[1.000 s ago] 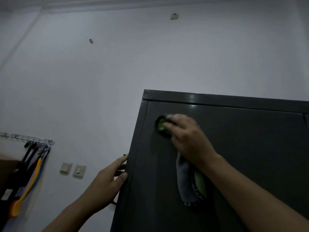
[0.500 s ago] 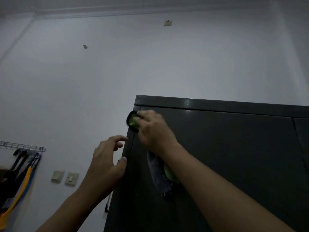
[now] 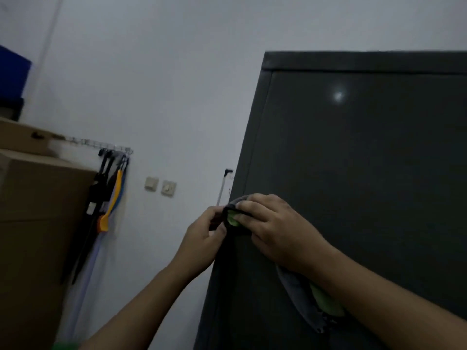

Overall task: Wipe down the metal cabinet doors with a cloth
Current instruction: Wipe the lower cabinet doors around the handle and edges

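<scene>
Head view: wiping door point(image 3: 353, 173) left edge, right grip point(image 3: 278, 231) holding cloth point(image 3: 300, 299); left grip point(image 3: 202, 238) curled, hold unclear. Next, probably firm downward strokes.

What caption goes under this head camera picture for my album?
Right hand holds a grey-green cloth against the dark metal cabinet; left hand grips its side edge.

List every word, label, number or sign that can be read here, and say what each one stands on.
No text can be read.
The small pale patch among the black hanging straps: too blurred to tell if it bears text.
The two beige wall switches: no legible marking.
The brown cardboard boxes, the dark grey metal cabinet door and the grey-and-green cloth: no visible lettering.
</scene>
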`<state>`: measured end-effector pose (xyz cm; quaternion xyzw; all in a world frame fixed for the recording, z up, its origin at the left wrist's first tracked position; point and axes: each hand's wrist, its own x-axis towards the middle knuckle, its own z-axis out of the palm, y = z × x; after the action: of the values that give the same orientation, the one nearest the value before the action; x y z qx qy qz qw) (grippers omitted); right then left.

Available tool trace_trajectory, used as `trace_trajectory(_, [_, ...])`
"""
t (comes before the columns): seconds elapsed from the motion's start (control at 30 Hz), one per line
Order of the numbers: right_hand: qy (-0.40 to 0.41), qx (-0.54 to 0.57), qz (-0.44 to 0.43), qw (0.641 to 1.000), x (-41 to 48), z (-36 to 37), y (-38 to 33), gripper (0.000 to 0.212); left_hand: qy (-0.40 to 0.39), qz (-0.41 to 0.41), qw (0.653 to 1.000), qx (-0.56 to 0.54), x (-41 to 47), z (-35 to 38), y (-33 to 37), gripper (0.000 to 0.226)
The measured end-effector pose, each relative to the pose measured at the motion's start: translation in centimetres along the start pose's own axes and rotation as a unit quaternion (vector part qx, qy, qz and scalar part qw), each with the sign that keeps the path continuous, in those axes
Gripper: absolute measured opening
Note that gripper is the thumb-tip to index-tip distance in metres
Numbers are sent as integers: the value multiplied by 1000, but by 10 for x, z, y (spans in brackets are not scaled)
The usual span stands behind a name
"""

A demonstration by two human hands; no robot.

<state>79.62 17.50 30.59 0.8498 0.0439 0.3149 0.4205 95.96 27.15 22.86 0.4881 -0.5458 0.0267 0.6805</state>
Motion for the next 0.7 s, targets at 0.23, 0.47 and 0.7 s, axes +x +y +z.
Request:
trace_trajectory(0.23, [25,4,-18,1000,-28,11,-24,40,-31,-23,999,19,-51,-4,-41,42])
trace_trajectory(0.47, [76,2,116,990,4,18,-26,38,-62,-122,990,-27,-83,-11,-80,46])
trace_trajectory(0.7, [-74,17,-39,996,-66,56,-112,45,-71,-166,979,-95,-124,-6,-109,32])
